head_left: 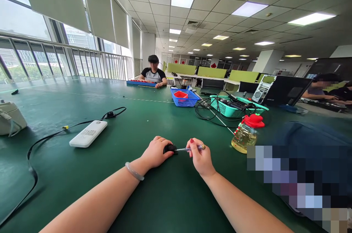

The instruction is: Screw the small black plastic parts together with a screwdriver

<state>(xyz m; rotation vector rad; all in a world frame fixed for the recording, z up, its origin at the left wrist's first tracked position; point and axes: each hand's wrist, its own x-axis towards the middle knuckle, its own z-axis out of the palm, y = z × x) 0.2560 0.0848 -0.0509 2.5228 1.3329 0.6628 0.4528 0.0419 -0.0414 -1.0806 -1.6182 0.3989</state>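
Observation:
My left hand (156, 152) rests on the green table (82, 159), fingers curled around a small black object (169, 148). My right hand (200, 157) pinches a thin clear pen-like tool (189, 148) with a brass-coloured end, held level. Its tip touches the black object. A pale bangle (134, 171) sits on my left wrist.
A white power bank (88, 133) with a black cable (46, 138) lies to the left. An oil bottle with a red cap (246, 134) stands to the right. Behind are a blue basket (184, 98), a teal basket with cables (233, 106) and seated people.

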